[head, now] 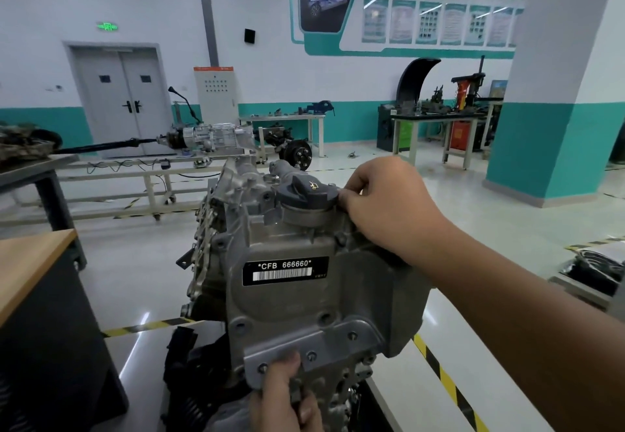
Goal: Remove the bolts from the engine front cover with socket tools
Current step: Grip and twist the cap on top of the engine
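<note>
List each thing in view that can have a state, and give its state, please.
engine front cover: held in both hands, bolt holes look empty
oil filler cap: seated on its neck
left hand: grips the cover's lower bracket
right hand: fingers curled at the cover's upper edge beside the cap
grey double door: closed

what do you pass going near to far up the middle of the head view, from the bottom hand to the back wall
left hand → bracket plate → barcode label → black oil cap → brake disc hub → white bench
</note>
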`<act>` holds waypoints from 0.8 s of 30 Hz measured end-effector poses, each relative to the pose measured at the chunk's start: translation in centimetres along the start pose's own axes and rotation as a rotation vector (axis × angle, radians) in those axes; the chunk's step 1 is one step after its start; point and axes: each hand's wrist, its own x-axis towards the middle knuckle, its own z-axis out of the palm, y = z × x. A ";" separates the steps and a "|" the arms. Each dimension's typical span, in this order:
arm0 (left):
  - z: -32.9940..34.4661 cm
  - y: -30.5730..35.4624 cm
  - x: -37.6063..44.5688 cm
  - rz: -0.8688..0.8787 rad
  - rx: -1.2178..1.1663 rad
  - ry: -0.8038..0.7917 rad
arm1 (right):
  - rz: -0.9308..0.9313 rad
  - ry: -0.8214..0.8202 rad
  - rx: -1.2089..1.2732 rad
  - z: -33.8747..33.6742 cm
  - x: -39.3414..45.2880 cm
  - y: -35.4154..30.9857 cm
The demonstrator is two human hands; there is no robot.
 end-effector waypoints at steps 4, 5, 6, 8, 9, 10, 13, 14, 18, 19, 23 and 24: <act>-0.4 -2.6 -0.7 0.249 -0.062 0.003 | 0.028 0.027 0.025 -0.1 -0.4 -0.2; 0.1 -2.7 -0.9 0.289 -0.038 0.040 | 0.034 0.020 0.017 -0.1 -0.5 -0.2; -0.1 -2.6 -1.0 0.299 -0.046 0.037 | 0.029 0.020 -0.006 -0.1 -0.5 -0.2; 0.0 -2.9 -0.7 0.296 -0.021 0.067 | 0.009 0.032 -0.040 0.0 -0.7 -0.1; -0.2 -3.1 -0.5 0.304 0.000 0.041 | 0.004 0.040 -0.039 0.0 -0.7 -0.1; 0.0 -2.9 -0.8 0.272 0.014 0.043 | 0.004 0.048 -0.027 0.1 -0.8 0.0; 0.0 -2.9 -0.3 0.347 -0.015 0.061 | 0.017 0.061 0.016 0.1 -0.7 0.0; -0.2 -3.0 -0.2 0.370 0.036 0.012 | 0.018 0.060 0.027 0.1 -0.7 0.0; -0.8 -2.3 0.1 0.222 -0.089 -0.064 | 0.007 0.038 0.020 -0.2 -0.6 0.0; -1.2 -1.0 -0.6 0.116 -0.054 -0.129 | 0.003 0.029 0.017 -0.2 -0.5 0.0; -1.4 -0.1 0.0 0.027 -0.002 -0.214 | -0.016 0.035 -0.056 0.2 -0.2 0.1; -1.4 -1.1 -0.2 0.099 0.041 -0.158 | -0.016 0.045 -0.064 0.3 -0.3 0.2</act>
